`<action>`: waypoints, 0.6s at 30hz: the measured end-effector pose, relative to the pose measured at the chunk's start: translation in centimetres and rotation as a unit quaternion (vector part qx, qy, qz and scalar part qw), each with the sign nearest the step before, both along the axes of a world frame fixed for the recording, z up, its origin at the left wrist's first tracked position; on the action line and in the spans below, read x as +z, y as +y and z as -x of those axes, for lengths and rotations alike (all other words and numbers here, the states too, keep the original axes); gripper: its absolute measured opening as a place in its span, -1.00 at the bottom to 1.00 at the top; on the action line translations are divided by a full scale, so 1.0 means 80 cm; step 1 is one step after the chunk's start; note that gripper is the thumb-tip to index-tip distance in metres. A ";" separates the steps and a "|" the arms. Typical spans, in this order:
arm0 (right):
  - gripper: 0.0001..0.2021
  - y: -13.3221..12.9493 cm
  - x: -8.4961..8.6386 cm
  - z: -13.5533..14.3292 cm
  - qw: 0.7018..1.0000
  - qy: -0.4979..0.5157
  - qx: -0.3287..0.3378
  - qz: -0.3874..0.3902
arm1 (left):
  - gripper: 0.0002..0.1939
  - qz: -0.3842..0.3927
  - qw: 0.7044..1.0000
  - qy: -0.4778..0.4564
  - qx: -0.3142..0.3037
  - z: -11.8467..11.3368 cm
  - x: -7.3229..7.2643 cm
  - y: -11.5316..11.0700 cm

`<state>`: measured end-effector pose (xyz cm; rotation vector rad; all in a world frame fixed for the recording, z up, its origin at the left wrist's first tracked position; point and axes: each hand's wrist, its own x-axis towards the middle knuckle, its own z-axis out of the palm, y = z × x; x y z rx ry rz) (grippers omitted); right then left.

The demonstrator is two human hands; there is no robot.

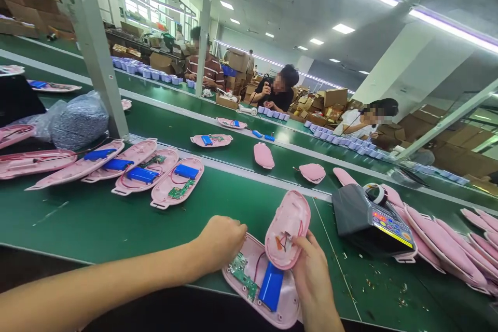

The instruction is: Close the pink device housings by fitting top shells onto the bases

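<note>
In front of me lies a pink plastic shell (286,314) with a green circuit board (243,275) and a blue battery pack (271,286) inside. My right hand (313,277) grips a smaller pink cover (288,212) by its lower edge, tilted above the shell. Wires and a bit of orange tape show on the cover's inner face. At the shell's upper left rim is my left hand (223,244), its fingers curled closed; whatever they pinch is hidden. A red wire runs inside the shell near the battery.
Several open pink shells (181,181) with batteries rest on the left. A grey tape dispenser (369,220) stands right, beside stacked pink shells (439,244). Beyond the rail, a green conveyor (175,129) carries shells. Several people sit across, by purple parts (342,140). A metal post (95,46) rises left.
</note>
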<state>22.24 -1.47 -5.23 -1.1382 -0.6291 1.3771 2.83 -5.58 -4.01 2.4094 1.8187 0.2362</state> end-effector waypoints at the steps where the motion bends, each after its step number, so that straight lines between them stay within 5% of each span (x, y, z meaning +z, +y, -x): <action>1: -0.37 -0.001 -0.005 0.001 1.000 0.004 0.014 0.015 | -0.80 0.002 0.998 -0.054 0.023 0.003 -0.002 0.000; 5: -0.47 -0.002 -0.013 0.001 0.997 -0.008 0.051 0.049 | -0.82 0.000 0.948 -0.308 0.080 0.015 -0.006 -0.003; 8: -0.37 -0.007 -0.009 0.004 0.999 -0.036 0.036 -0.004 | -0.83 -0.081 0.903 -0.422 0.023 0.021 -0.012 -0.012; 11: -0.28 -0.019 -0.003 0.016 0.996 -0.038 -0.028 -0.070 | -0.83 -0.134 0.883 -0.450 -0.026 0.021 -0.016 -0.023; 18: -0.37 -0.053 0.007 0.071 0.986 -0.027 -0.052 -0.156 | -0.82 -0.220 0.904 -0.364 0.030 -0.004 -0.023 -0.026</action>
